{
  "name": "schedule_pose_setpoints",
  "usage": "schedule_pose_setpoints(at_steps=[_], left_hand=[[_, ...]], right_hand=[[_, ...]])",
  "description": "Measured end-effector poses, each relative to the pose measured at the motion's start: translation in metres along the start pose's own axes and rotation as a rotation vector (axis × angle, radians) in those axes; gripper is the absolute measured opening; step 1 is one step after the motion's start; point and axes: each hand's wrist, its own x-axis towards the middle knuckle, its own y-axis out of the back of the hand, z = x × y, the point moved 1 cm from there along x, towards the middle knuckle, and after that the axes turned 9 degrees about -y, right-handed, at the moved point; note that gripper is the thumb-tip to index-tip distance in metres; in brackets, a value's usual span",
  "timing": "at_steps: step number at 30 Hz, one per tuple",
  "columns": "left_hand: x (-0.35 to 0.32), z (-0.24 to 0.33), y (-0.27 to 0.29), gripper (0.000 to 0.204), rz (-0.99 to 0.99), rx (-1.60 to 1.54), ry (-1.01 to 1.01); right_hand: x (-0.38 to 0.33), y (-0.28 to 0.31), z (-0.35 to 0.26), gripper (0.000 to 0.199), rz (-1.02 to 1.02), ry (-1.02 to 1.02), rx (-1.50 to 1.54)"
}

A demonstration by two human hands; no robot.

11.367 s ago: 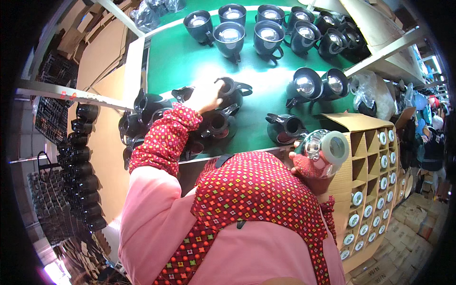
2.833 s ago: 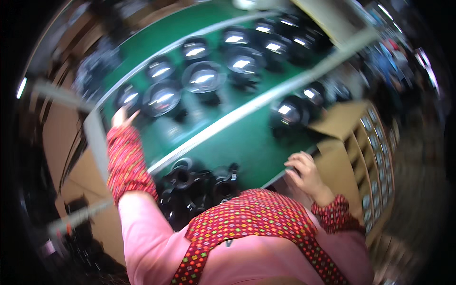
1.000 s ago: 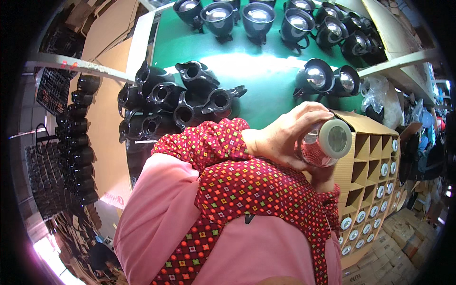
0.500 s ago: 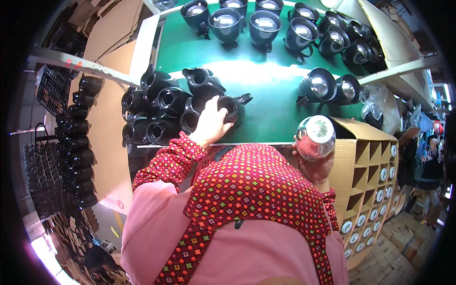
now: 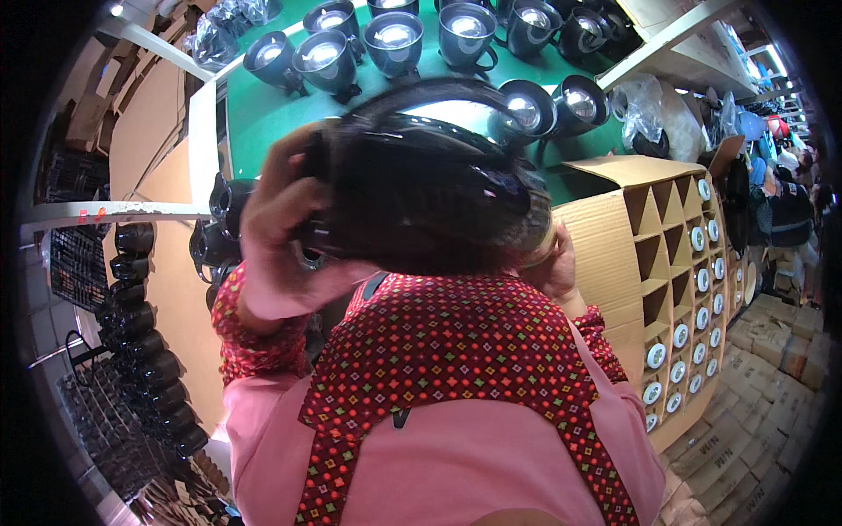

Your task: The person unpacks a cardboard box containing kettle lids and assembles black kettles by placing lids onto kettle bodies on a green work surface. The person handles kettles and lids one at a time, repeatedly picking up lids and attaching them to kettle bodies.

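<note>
So the left hand point(image 5: 281, 237) is wrapped around the side of a big glossy black rounded kettle-like pot point(image 5: 421, 175), fingers curled tight onto its left edge, and the black pot is lifted right up close to the camera, so it fills the middle of the view and comes out pretty blurry. It sits to the right of that hand and above the red patterned apron bib. The right hand point(image 5: 548, 263) is on the other side, low at the pot's right edge; it looks closed around something pale and round there, but honestly most of that is hidden behind the pot, so I can't tell what it's clamped on or whether it touches the pot at all. Behind all this is the green surface point(image 5: 263, 123), with a row of black pots with shiny round insides point(image 5: 395, 35) standing along its far part and two more black pots point(image 5: 553, 101) off to the right. Just beside the right hand stands a brown cardboard box with a grid of dividers point(image 5: 649, 254), with small white round pieces sitting in several of its cells. Down the left side, well apart from the hands, a line of dark mugs point(image 5: 132, 289) runs along a wire rack.
</note>
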Motion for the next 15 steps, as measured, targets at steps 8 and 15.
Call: schedule_pose_setpoints(at_steps=[8,15], left_hand=[[0.025,0.012,-0.067,0.062,-0.16,0.007,-0.06],[0.016,0.007,-0.092,0.092,-0.017,-0.094,0.077]], right_hand=[[-0.014,0.0,0.005,0.064,0.222,0.274,-0.469],[-0.017,-0.017,-0.003,0.066,0.178,0.244,-0.44]])
